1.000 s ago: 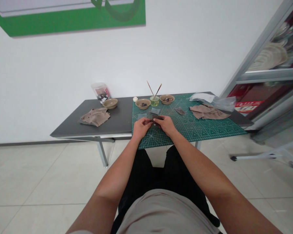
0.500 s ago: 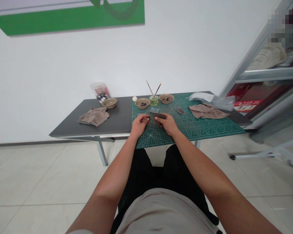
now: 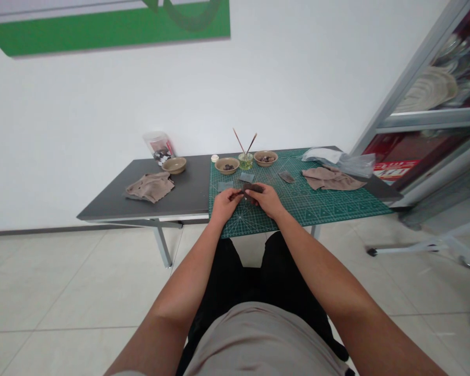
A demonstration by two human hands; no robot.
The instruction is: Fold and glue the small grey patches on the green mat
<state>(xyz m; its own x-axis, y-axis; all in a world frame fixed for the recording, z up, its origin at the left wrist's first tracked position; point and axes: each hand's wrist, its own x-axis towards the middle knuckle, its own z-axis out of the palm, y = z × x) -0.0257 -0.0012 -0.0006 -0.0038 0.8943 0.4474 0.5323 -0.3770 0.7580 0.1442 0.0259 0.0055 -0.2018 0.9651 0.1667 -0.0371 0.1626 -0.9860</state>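
Note:
Over the green cutting mat (image 3: 352, 204) my two hands meet. My right hand (image 3: 269, 199) is closed on a dark brown piece of sandpaper (image 3: 253, 188), slightly curled between thumb and fingers. My left hand (image 3: 224, 203) is closed in a pinch at the sandpaper's left edge; what its fingertips hold is too small and hidden to make out. Just beyond the hands lie a grey-blue sheet (image 3: 246, 177) and a second greyish sheet (image 3: 225, 186). To the right is a dark flat piece (image 3: 286, 177).
Along the back stand a bowl of dark stones (image 3: 227, 166), a glass jar with two brushes (image 3: 246, 161), another bowl of stones (image 3: 266, 158) and a small white cap (image 3: 215, 158). Brown cloths (image 3: 151, 187) lie at both sides. At left are a tan bowl (image 3: 174, 165) and a clear tub (image 3: 159, 148).
My hands have come together, and the sandpaper in my right hand has shifted left and turned to meet the left fingertips. The greyish sheet beyond my left hand now shows.

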